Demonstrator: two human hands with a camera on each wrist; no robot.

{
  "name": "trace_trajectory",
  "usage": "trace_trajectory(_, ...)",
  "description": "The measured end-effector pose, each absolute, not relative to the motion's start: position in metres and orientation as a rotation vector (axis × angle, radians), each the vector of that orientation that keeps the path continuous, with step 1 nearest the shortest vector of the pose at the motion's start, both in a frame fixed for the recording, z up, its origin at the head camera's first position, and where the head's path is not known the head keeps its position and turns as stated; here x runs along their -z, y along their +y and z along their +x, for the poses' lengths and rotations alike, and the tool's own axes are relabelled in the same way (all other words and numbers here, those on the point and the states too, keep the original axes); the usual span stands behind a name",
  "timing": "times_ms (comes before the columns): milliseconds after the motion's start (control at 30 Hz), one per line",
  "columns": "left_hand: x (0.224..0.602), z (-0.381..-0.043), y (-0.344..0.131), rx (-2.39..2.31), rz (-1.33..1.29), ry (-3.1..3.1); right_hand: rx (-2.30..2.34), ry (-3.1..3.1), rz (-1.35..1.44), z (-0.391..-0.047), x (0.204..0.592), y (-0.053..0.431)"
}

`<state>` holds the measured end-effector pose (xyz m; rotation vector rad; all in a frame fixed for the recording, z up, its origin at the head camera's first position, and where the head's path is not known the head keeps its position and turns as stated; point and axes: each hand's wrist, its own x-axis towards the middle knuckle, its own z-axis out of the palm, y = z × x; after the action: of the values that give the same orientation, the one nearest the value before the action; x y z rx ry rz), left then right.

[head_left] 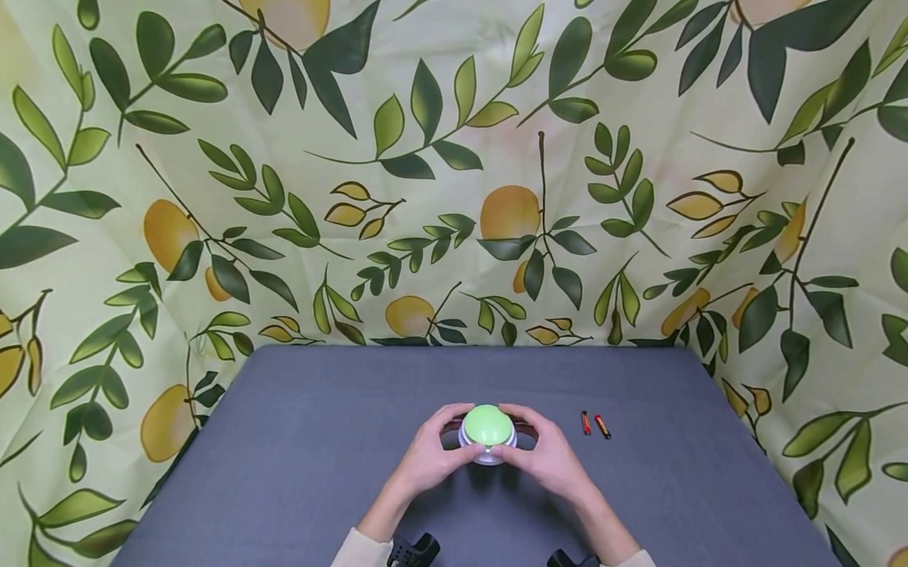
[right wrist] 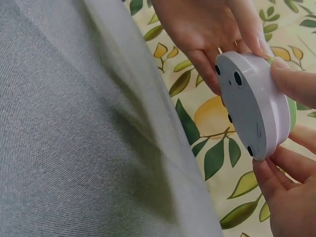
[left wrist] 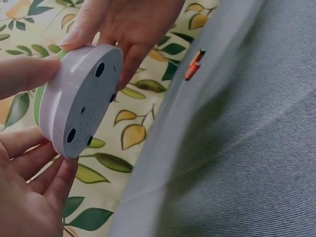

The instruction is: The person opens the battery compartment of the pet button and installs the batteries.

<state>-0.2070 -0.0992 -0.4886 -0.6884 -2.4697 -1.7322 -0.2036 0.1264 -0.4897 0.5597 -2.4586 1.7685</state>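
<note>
A round white device with a green domed top (head_left: pixel 488 426) is held up above the table between both hands. My left hand (head_left: pixel 433 453) grips its left side, thumb at the near edge and fingers around the far side. On the opposite side my right hand (head_left: pixel 548 457) holds it the same way, the two thumbs close together at the front. From below, the left wrist view shows the device's flat white underside (left wrist: pixel 91 111) with several dark round spots and a patch of tiny holes. The right wrist view shows the white rim (right wrist: pixel 266 106) between the fingers.
Two small red and black batteries, one (head_left: pixel 586 422) beside another (head_left: pixel 602 426), lie on the grey cloth-covered table (head_left: pixel 338 413) to the right of the hands. A curtain (head_left: pixel 438 259) printed with leaves and fruit surrounds the table's back and sides. Black straps with cameras sit at both wrists.
</note>
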Motion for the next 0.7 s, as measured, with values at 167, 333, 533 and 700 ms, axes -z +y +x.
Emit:
trace_trajectory(167, 0.483, -0.207, -0.099, 1.741, -0.698, -2.45, -1.767, -2.428, 0.586, -0.202, 0.485, 0.127)
trace_trajectory(333, 0.48, -0.208, -0.098, 1.717, -0.699, -2.438, -1.769, -2.408, 0.6, -0.202, 0.481, 0.127)
trace_trajectory(533, 0.476, -0.211, -0.099, 1.728, -0.727, -2.389, -1.747, -2.423, 0.606, -0.202, 0.476, 0.128)
trace_trajectory(700, 0.472, -0.213, -0.1, 1.742, -0.734, -2.367, -1.689, -2.434, 0.669, -0.199, 0.471, 0.13)
